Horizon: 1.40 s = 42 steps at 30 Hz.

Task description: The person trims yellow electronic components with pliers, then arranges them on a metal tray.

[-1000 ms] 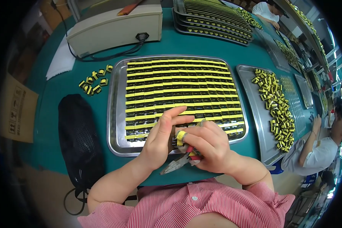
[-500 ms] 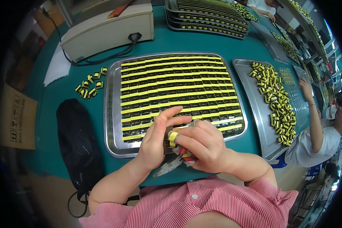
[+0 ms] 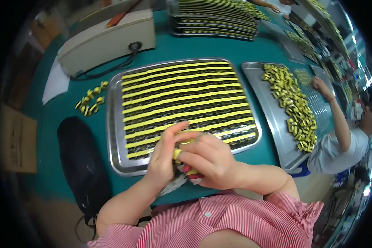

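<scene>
My left hand point(image 3: 163, 159) is upright near the tray's front edge, its visible fingers stretched toward my right hand. My right hand point(image 3: 213, 159) is closed around what look like red-handled pliers point(image 3: 174, 184), their grey metal jaws pointing down and left. A small yellow-and-black coil component point(image 3: 177, 154) sits at my right fingertips, against the left palm; its underside is hidden. Just beyond both hands lies a metal tray point(image 3: 115, 136) with straight rows of similar yellow-topped components point(image 3: 186, 97).
To the right, a second metal tray point(image 3: 266, 120) bears a loose heap of components point(image 3: 291, 105). A few loose ones point(image 3: 89, 99) lie left, near a black pouch point(image 3: 80, 159). Behind stand a beige box-shaped device point(image 3: 107, 43) and stacked trays point(image 3: 215, 31). A co-worker's arm point(image 3: 337, 111) reaches in at right.
The view has shifted slightly. My hands have drawn closer together, and the component is now nearer my left palm. The pliers show less between the hands.
</scene>
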{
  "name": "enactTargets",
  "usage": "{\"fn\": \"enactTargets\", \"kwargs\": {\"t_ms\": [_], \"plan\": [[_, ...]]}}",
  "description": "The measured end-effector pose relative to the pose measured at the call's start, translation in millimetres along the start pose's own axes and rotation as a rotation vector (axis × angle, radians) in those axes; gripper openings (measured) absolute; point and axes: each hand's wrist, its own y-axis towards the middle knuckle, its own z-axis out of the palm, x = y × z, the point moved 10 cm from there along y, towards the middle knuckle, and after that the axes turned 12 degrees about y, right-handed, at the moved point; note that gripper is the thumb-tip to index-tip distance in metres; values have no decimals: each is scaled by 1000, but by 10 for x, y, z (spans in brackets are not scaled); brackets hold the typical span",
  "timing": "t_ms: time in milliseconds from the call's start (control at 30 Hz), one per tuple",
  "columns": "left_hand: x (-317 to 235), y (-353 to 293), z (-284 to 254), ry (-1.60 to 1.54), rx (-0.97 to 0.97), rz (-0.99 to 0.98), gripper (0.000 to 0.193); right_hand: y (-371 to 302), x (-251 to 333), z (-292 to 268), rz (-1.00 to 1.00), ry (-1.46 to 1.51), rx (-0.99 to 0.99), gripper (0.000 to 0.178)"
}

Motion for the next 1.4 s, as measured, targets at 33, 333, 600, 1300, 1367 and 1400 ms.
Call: {"fn": "enactTargets", "kwargs": {"t_ms": [33,333,600,1300,1367,1400], "plan": [[-49,0,6,62,1,4,50,6,18,-17,-10,23,-4,39],[-314,-25,-50,200,-38,56,39,-29,28,-116,-44,75,-51,32],[-499,-27,-595,268,-438,184,33,-54,-129,-603,81,195,-254,43],[-986,-213,-430,258,-224,270,25,-257,-778,-376,740,917,-461,39],[-1077,-230,-419,497,-188,247,25,-306,-787,-453,755,890,-484,36],[-1202,-247,-341,803,-104,364,27,-304,-778,-476,723,875,-495,36]]}}
